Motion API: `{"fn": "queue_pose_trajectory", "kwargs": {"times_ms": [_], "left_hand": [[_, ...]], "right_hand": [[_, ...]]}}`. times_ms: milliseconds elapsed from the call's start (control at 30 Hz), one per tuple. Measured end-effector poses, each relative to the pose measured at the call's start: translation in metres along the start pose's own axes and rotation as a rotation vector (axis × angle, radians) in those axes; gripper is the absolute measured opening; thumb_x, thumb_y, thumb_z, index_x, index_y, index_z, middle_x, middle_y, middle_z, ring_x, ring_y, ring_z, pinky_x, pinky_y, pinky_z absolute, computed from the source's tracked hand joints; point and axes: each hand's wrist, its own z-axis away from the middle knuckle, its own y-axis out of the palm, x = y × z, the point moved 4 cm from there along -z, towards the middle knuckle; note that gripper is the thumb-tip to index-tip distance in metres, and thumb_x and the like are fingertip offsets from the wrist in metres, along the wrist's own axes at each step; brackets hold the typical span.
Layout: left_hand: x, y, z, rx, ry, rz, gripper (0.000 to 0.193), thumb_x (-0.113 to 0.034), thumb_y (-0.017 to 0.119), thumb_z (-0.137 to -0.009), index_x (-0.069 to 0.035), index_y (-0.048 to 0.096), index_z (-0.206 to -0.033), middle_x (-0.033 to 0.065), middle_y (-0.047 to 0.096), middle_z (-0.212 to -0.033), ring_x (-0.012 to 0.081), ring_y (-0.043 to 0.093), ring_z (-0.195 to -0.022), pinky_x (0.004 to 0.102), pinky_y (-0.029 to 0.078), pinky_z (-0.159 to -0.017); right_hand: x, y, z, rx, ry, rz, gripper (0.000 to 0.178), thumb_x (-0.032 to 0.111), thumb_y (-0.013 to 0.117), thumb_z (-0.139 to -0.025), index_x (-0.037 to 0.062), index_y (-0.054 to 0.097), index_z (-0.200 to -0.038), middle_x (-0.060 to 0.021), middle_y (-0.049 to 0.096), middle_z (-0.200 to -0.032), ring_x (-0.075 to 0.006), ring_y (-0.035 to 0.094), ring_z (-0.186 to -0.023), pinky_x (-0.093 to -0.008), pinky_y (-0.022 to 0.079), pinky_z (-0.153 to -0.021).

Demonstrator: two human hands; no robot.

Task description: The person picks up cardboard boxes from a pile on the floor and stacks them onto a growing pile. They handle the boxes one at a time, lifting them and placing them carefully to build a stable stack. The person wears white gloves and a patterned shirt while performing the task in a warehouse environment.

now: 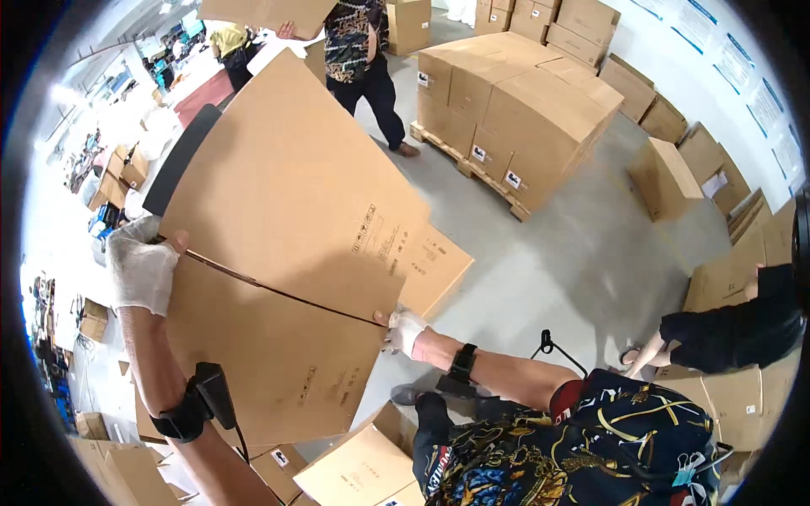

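A large brown cardboard carton fills the middle of the view, apparently folded flat, with a dark slit running across it between two panels. At the slit's left end, my left hand in a white fingerless glove grips the edge, thumb on top. My right hand, gloved the same way, grasps the opposite edge at the slit's right end. The undersides of both hands are hidden. Small printed symbols mark both panels. Another piece of printed cardboard shows beyond the carton's right edge.
Stacked cartons stand on a wooden pallet at the back right. A person holds a cardboard sheet ahead. Another person's leg shows at the right. Open cartons lie near my feet, and more line the wall.
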Motion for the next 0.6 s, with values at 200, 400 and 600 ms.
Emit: {"fn": "queue_pose_trajectory", "kwargs": {"times_ms": [200,400,600], "left_hand": [[-0.073,0.030,0.083,0.019,0.118,-0.158,0.022,-0.009,0.079,-0.062,0.003,0.063,-0.073,0.0060,0.053,-0.057,0.0110,0.044,-0.053,0.0295,0.039,-0.050],[-0.112,0.054,0.130,0.205,0.044,0.229,0.016,-0.005,0.076,-0.065,0.003,0.065,-0.073,-0.0010,0.053,-0.059,0.0083,0.044,-0.055,0.0266,0.036,-0.051],[-0.114,0.040,0.137,0.206,0.146,0.200,0.012,-0.002,0.073,-0.061,0.002,0.062,-0.066,-0.0034,0.047,-0.056,0.0077,0.039,-0.053,0.0271,0.032,-0.048]], "right_hand": [[-0.032,-0.098,0.095,-0.205,-0.050,-0.076,0.073,0.021,0.074,-0.079,0.0113,0.027,-0.134,-0.0107,0.040,-0.132,-0.0331,0.043,-0.117,-0.0603,0.038,-0.094],[-0.047,-0.150,0.180,-0.186,-0.202,-0.140,0.052,0.016,0.066,-0.086,0.0125,0.038,-0.129,-0.0074,0.045,-0.130,-0.0305,0.046,-0.119,-0.0577,0.044,-0.090],[-0.039,-0.115,0.236,-0.255,-0.179,-0.123,0.055,0.018,0.069,-0.084,0.0101,0.037,-0.128,-0.0096,0.046,-0.126,-0.0315,0.046,-0.117,-0.0592,0.045,-0.089]]}}
